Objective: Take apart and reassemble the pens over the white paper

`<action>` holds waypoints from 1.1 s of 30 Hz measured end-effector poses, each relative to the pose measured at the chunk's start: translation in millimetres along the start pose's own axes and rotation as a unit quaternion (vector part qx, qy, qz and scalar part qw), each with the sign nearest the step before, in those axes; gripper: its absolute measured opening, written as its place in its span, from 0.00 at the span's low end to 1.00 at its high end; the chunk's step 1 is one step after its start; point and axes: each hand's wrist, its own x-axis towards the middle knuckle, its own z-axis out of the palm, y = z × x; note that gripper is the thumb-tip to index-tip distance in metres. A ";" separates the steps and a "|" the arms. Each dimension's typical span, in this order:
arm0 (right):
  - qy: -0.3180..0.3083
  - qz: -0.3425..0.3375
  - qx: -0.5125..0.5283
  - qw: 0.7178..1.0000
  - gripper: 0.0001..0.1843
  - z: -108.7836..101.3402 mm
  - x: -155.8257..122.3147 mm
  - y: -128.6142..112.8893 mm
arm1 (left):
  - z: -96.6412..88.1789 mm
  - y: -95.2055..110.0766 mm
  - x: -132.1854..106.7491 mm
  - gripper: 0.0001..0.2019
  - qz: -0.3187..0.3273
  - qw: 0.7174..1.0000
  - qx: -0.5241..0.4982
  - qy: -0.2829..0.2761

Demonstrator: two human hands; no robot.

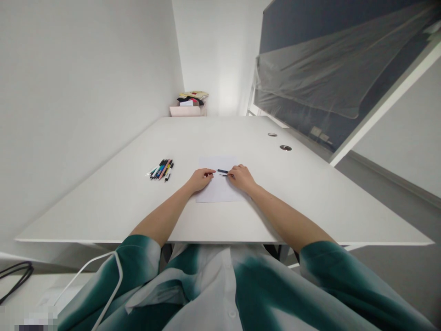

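Observation:
A white sheet of paper [220, 193] lies on the table in front of me, with both my hands over it. My right hand [241, 177] is closed, its fingertips around a slim dark pen [223, 175] whose thin end points left. Just above that lies a thicker dark pen-like piece [222, 171], its right end against the same fingers. My left hand [201, 180] faces it from the left, thumb and forefinger curled towards each other. Whatever is between those fingertips is too small to make out. A short gap separates the two hands.
Several pens and markers [161, 169] lie in a bunch to the left on the white table [113, 207]. A pink box [186, 111] with folded cloth on top stands beyond the far edge. Two round cable holes [285, 148] sit at right, beside a plastic-draped dark panel [310, 78].

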 end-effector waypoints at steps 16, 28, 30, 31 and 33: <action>0.067 -0.144 0.121 0.980 0.09 6.8 2.0 -11.4 | 7.3 14.1 -3.9 0.09 0.044 0.996 -0.069 -0.029; 0.066 -0.089 0.104 0.988 0.10 6.2 2.5 -0.6 | -5.6 9.5 -2.5 0.09 0.018 0.999 0.037 0.024; 0.055 -0.073 0.093 0.991 0.09 7.2 2.6 1.9 | -9.2 7.0 -1.9 0.10 0.011 0.997 0.071 0.035; 0.049 -0.069 0.087 0.993 0.09 8.1 2.5 2.2 | -10.1 6.1 -1.5 0.10 0.011 0.996 0.087 0.034; 0.039 -0.065 0.075 0.994 0.08 10.1 2.0 1.2 | -9.7 5.4 -0.7 0.10 0.019 0.992 0.119 0.022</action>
